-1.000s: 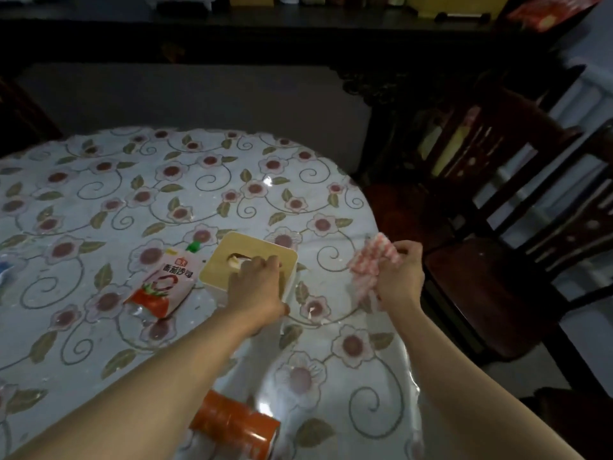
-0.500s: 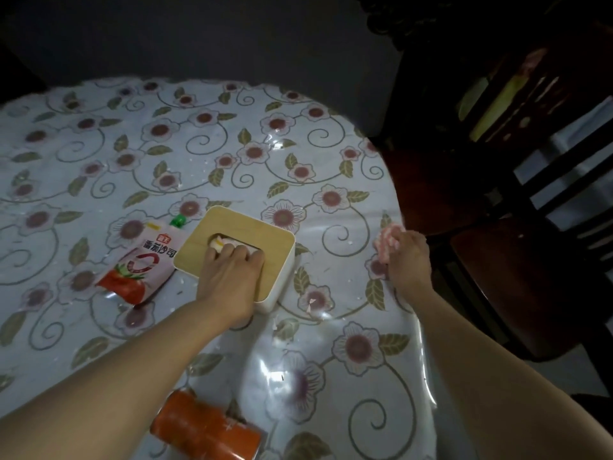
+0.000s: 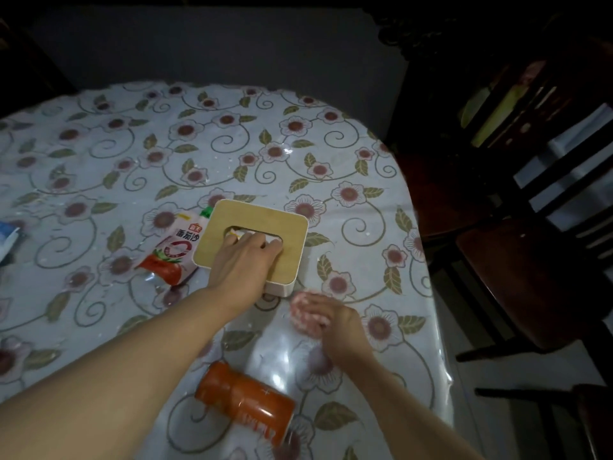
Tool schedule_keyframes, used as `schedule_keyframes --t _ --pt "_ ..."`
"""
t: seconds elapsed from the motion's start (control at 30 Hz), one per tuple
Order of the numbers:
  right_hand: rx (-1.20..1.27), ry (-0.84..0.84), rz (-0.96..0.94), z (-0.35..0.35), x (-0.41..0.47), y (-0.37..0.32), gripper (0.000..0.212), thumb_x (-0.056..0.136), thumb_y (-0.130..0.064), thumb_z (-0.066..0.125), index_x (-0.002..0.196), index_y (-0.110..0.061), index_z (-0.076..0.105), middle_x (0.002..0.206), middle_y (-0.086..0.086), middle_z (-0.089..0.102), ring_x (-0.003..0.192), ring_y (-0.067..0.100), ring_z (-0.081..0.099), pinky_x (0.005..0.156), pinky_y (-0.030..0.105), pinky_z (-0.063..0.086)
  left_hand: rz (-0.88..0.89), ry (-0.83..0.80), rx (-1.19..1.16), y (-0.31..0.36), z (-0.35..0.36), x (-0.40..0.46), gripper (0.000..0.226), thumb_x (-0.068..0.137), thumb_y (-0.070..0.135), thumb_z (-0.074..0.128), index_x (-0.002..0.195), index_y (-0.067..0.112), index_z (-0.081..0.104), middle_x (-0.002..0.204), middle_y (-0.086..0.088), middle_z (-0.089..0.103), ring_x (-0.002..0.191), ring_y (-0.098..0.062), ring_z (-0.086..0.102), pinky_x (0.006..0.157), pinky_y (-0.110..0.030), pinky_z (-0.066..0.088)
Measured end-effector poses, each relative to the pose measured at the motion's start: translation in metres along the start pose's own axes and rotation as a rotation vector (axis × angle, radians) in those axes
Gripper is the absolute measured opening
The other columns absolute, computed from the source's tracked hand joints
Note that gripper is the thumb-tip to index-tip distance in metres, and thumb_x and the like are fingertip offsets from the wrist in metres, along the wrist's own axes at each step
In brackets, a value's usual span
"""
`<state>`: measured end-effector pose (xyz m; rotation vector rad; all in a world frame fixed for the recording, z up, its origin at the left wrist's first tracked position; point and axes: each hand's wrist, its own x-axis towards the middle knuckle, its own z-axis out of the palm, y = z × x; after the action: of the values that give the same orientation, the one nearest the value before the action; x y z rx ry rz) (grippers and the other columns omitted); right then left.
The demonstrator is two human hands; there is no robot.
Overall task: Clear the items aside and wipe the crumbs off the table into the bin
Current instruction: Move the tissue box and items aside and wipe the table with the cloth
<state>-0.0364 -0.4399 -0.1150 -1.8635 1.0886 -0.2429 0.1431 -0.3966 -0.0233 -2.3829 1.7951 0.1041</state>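
A white tissue box (image 3: 292,234) with a wooden lid stands mid-table on the floral tablecloth (image 3: 232,154). My left hand (image 3: 243,263) lies on the lid, fingers hooked into its slot. Just in front of the box's near right corner, my right hand (image 3: 338,322) presses a pink-and-white cloth (image 3: 303,312) onto the table. A red ketchup pouch (image 3: 172,254) lies flat against the box's left side. An orange can (image 3: 245,401) lies on its side near the front edge. Small white crumbs are scattered over the cloth.
A blue-and-white packet (image 3: 8,239) pokes in at the left edge. Dark wooden chairs (image 3: 517,280) stand close along the table's right side. The rounded table edge (image 3: 434,293) runs down the right. No bin shows in view.
My right hand has brought the cloth from the table's right edge leftward and nearer, down to the box's front right corner. My left hand stays on the tissue box.
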Motion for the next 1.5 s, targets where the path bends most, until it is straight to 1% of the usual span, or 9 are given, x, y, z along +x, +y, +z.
schedule_keyframes --t 0.27,0.43,0.57,0.73,0.87,1.03,1.2,1.37,1.5 --pt "0.01 0.188 0.006 -0.014 -0.017 -0.053 0.027 0.09 -0.004 0.052 0.112 -0.013 0.066 0.108 -0.002 0.067 0.088 0.001 0.059 0.084 0.016 0.05 -0.079 0.055 -0.007 -0.048 -0.031 -0.046 0.058 0.077 0.016 0.067 0.13 0.024 0.045 0.118 -0.002 0.054 0.114 -0.024 0.052 0.093 -0.036 0.036" --pt "-0.013 0.34 0.119 -0.028 -0.007 -0.052 0.038 0.084 0.007 0.048 0.113 -0.01 0.065 0.096 0.009 0.069 0.077 0.016 0.058 0.046 0.004 0.038 -0.101 0.083 -0.042 -0.074 -0.046 -0.057 0.06 0.077 0.023 0.069 0.131 0.022 0.043 0.119 -0.004 0.053 0.115 -0.025 0.051 0.091 -0.037 0.041" --pt "0.003 0.439 0.17 -0.041 0.014 -0.042 0.039 0.082 0.008 0.049 0.114 -0.011 0.062 0.097 0.007 0.068 0.077 0.018 0.058 0.045 0.001 0.037 -0.142 0.132 -0.064 -0.085 -0.048 -0.039 0.061 0.079 0.031 0.07 0.132 0.02 0.042 0.121 -0.005 0.051 0.115 -0.025 0.05 0.093 -0.037 0.04" --pt "0.069 0.582 0.166 -0.07 0.074 -0.026 0.053 0.08 0.014 0.043 0.123 -0.014 0.058 0.115 0.012 0.065 0.102 0.03 0.062 0.084 0.041 0.055 -0.158 0.164 -0.062 -0.082 -0.04 0.012 0.062 0.08 0.034 0.069 0.133 0.02 0.04 0.123 -0.005 0.05 0.116 -0.025 0.05 0.096 -0.037 0.037" --pt "0.0 0.626 0.15 -0.089 0.133 0.003 0.046 0.086 0.012 0.044 0.127 -0.006 0.055 0.133 0.012 0.052 0.121 0.027 0.05 0.104 0.032 0.04 -0.149 0.18 -0.081 -0.071 -0.028 0.06 0.065 0.08 0.033 0.069 0.136 0.02 0.038 0.125 -0.006 0.049 0.118 -0.025 0.047 0.098 -0.037 0.035" --pt "-0.288 0.475 0.068 -0.079 0.164 0.038 0.054 0.083 0.008 0.046 0.133 -0.012 0.048 0.142 0.002 0.042 0.131 0.018 0.038 0.107 0.021 0.028 -0.126 0.198 -0.048 -0.066 -0.013 0.089 0.066 0.08 0.028 0.071 0.136 0.018 0.039 0.125 -0.007 0.048 0.118 -0.027 0.046 0.098 -0.038 0.034" --pt "-0.322 0.335 -0.18 0.017 0.114 -0.002 0.055 0.086 0.006 0.025 0.13 -0.017 0.049 0.124 -0.003 0.054 0.102 0.016 0.059 0.08 0.024 0.054 -0.161 0.192 -0.069 -0.072 -0.005 0.093 0.066 0.077 0.029 0.073 0.134 0.017 0.042 0.124 -0.008 0.051 0.117 -0.028 0.048 0.095 -0.038 0.036" --pt "-0.172 -0.082 -0.414 0.062 0.048 -0.036 0.022 0.09 0.008 0.051 0.108 0.002 0.062 0.1 -0.014 0.062 0.08 -0.006 0.066 0.064 0.008 0.052 -0.183 0.17 -0.077 -0.081 -0.007 0.084 0.064 0.077 0.033 0.072 0.132 0.019 0.043 0.122 -0.006 0.052 0.116 -0.025 0.049 0.096 -0.037 0.035" --pt "-0.017 -0.008 -0.356 0.029 0.071 -0.063 0.026 0.086 0.003 0.06 0.103 -0.014 0.07 0.097 -0.015 0.066 0.073 -0.01 0.065 0.057 0.008 0.053 -0.208 0.172 -0.07 -0.091 -0.009 0.089 0.062 0.08 0.034 0.069 0.133 0.019 0.042 0.124 -0.006 0.051 0.117 -0.025 0.048 0.097 -0.037 0.035"
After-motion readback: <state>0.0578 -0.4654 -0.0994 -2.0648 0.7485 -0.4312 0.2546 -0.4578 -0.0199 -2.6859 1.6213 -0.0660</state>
